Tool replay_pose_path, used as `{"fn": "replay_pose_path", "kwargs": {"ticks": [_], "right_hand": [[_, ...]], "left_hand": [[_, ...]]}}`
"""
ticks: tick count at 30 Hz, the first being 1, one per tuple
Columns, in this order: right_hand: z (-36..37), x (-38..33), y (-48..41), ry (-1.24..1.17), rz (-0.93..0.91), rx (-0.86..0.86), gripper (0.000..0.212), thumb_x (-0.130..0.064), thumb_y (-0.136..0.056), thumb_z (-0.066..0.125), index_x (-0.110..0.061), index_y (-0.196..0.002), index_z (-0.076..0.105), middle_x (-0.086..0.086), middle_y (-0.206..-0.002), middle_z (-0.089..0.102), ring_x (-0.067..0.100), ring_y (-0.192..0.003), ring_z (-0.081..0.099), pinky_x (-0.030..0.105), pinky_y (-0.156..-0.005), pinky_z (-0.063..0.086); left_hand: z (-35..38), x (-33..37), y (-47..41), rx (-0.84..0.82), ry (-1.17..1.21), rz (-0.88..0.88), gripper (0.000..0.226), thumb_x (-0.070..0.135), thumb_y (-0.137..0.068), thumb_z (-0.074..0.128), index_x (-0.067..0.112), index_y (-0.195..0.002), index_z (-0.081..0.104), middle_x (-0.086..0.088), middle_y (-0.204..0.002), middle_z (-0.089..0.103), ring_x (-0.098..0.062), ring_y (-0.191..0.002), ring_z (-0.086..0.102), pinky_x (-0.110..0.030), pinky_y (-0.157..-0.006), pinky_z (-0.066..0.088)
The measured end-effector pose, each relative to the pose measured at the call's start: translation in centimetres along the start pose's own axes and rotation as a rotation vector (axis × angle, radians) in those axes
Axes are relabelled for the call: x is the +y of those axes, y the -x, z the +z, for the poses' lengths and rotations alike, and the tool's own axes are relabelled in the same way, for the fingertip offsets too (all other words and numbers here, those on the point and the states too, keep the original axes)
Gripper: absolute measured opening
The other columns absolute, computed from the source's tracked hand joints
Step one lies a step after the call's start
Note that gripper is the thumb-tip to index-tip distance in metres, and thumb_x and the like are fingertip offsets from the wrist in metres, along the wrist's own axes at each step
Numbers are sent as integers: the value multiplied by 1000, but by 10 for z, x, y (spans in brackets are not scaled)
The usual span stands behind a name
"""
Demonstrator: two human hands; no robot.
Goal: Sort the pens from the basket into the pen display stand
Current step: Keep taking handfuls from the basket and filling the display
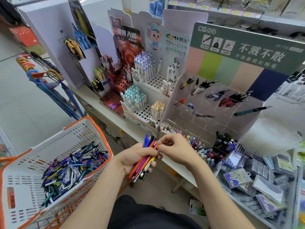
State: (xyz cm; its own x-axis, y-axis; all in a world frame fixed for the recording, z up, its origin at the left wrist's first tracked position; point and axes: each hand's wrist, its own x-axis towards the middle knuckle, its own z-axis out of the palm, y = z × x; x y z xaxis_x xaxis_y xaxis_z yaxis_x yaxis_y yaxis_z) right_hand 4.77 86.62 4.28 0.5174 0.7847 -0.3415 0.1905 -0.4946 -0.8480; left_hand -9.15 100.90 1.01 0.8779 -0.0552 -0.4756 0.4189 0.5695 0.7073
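Crowding the surface point(105, 103), card pen stands point(148, 100) and clear display stand point(214, 113), basket point(54, 162) of pens lower left, left hand point(138, 158) clenched round pen bundle point(146, 159), right hand point(175, 149) fingers pinching a red pen point(156, 145), open floor point(24, 113) leftward.

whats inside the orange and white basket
The basket holds a loose, tangled heap of pens in mixed colours, piled toward its lower right side. Whatever lies beneath the heap is covered.
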Motion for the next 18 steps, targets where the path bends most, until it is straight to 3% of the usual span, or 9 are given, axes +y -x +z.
{"fn": "replay_pose_path", "kwargs": {"ticks": [3,7,8,10,12,13,16,18], "right_hand": [[0,6,-4,-79,31,-27,11,-20,-94,67,-16,-92,77,-3,-87,78,11,-87,74,33,-85,59],[5,-2,-3,-354,88,71,20,-17,-106,53,-8,-92,63,-3,-76,65,2,-61,64,24,-67,54],[7,-2,-6,-373,98,152,21,-19,-107,51,-7,-93,61,2,-81,66,6,-63,65,26,-69,57],[13,2,-10,-358,82,328,20,-27,-108,50,-14,-101,64,6,-93,70,16,-78,67,44,-84,62],[18,0,-10,-406,7,461,16,-29,-108,46,-24,-105,61,9,-98,71,21,-85,67,55,-89,60],[19,-2,-9,-461,-47,519,16,-28,-109,43,-24,-108,59,12,-98,72,24,-86,68,55,-87,60],[17,-12,-1,-602,-266,693,15,-17,-115,36,-14,-120,51,13,-95,73,26,-86,72,38,-74,60],[15,-17,5,-585,-413,785,12,-10,-115,38,-9,-121,48,12,-95,73,27,-84,75,38,-72,60]], "left_hand": [[2,-1,0,-14,46,7,24,12,-99,69,6,-121,60,-11,-96,62,-16,-70,63,-27,-59,58],[2,-2,2,-46,58,19,53,14,-98,70,3,-145,48,-7,-93,59,-14,-69,63,-27,-62,57],[2,-3,2,-47,50,19,56,15,-99,69,-1,-148,46,-6,-92,59,-13,-69,62,-27,-62,56],[3,-3,3,-46,40,26,51,17,-102,67,-2,-147,52,-4,-89,57,-13,-68,61,-26,-62,55],[3,-2,4,-43,43,38,35,19,-104,65,4,-136,63,-3,-87,56,-12,-66,59,-26,-59,54],[3,-2,5,-41,46,41,30,20,-105,64,6,-132,66,-3,-87,55,-12,-65,58,-26,-58,54],[-3,-3,6,-43,75,46,25,23,-107,62,8,-127,66,-3,-86,53,-11,-64,58,-26,-58,53],[-5,-4,5,-10,131,44,27,29,-108,61,9,-126,63,-1,-85,52,-10,-61,56,-26,-57,53]]}}
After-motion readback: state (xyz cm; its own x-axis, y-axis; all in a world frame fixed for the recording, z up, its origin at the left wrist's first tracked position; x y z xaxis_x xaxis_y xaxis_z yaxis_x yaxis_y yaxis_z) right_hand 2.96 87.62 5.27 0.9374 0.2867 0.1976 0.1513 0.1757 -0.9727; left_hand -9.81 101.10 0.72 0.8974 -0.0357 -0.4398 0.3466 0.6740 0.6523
